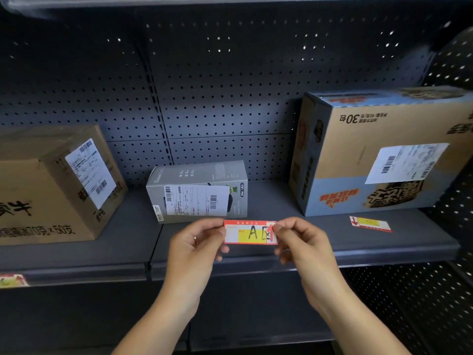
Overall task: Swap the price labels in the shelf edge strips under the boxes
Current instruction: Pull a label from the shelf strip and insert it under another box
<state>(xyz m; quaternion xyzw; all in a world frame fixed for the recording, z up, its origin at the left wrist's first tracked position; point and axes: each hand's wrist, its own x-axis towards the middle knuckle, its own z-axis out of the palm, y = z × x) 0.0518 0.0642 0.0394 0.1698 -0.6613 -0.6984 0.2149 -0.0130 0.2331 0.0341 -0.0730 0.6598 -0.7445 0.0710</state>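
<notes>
I hold a red-and-yellow price label point(249, 232) marked "A" flat between both hands, in front of the small grey box point(198, 190). My left hand point(194, 248) pinches its left end and my right hand point(303, 245) pinches its right end. It hovers just above the shelf edge strip point(256, 269). A second red-and-yellow label point(369, 223) lies loose on the shelf in front of the large blue-and-brown box point(384, 152). A third label point(12, 280) sits in the strip at the far left, under the brown carton point(53, 185).
The dark grey shelf point(133, 237) has a perforated back panel point(204, 98). A seam in the edge strip lies left of my hands. Another perforated panel shows below right.
</notes>
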